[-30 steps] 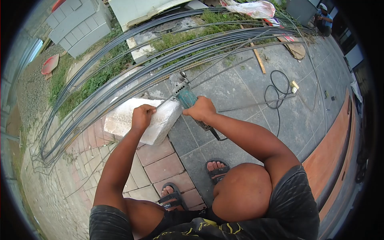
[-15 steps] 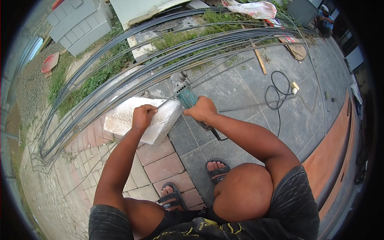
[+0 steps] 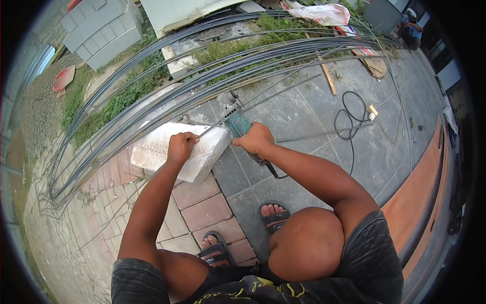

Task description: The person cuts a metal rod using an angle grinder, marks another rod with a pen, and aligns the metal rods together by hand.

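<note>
My right hand (image 3: 256, 138) is wrapped around the teal body of an angle grinder (image 3: 236, 123). The grinder's metal head points away from me, against a thin steel rod (image 3: 208, 130); whether the disc touches the rod I cannot tell. My left hand (image 3: 182, 146) pinches that rod, closed, just above a rough white stone block (image 3: 205, 154). The block lies on the paving under the rod and my left hand. The fingers on the grinder's far side are hidden.
Long bundled steel rods (image 3: 202, 76) curve across the ground ahead. A black cord (image 3: 349, 114) loops on the grey tiles at right, by a yellowish plug (image 3: 373, 110). Brown boards (image 3: 412, 185) lie at far right. Another person (image 3: 411, 30) crouches at the far upper right.
Both hands, the grinder and the rod stay almost where they were. The view shifts very slightly.
</note>
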`<state>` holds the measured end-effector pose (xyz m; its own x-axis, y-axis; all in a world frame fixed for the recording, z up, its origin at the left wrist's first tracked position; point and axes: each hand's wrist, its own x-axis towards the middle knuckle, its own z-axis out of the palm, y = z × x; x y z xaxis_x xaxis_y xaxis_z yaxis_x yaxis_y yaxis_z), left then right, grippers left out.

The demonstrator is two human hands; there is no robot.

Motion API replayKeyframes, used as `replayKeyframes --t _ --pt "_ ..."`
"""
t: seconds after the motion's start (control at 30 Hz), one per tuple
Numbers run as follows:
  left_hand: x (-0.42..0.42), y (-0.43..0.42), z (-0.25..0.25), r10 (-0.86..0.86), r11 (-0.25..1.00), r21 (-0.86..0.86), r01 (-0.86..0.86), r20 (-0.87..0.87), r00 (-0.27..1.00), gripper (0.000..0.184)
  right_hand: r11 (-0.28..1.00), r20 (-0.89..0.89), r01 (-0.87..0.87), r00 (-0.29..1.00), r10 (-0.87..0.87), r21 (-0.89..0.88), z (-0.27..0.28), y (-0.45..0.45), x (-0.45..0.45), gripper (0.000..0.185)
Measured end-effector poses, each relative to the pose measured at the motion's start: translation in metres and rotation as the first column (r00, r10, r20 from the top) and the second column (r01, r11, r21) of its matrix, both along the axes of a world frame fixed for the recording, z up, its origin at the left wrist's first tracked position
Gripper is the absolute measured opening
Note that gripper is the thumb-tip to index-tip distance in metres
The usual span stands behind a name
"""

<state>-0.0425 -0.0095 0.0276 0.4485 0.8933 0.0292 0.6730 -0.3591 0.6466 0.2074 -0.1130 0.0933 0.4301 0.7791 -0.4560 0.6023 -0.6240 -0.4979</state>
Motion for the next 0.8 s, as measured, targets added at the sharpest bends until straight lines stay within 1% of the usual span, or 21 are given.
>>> replayKeyframes --t 0.07,0.47,0.8 --pt "-0.001 0.001 -0.001 -0.018 0.999 0.033 0.017 0.019 1.0 0.014 1.0 0.011 0.002 1.0 -0.003 0.026 -0.003 -0.001 0.0 0.067" --pt "0.0 0.003 -0.002 0.001 1.0 -0.015 0.0 0.026 1.0 0.014 1.0 0.001 0.01 1.0 -0.01 0.008 -0.007 0.001 -0.003 0.067" --pt "0.0 0.004 -0.004 -0.015 1.0 0.007 0.015 0.02 1.0 0.014 1.0 0.004 0.011 1.0 -0.011 0.015 -0.013 0.001 -0.003 0.067"
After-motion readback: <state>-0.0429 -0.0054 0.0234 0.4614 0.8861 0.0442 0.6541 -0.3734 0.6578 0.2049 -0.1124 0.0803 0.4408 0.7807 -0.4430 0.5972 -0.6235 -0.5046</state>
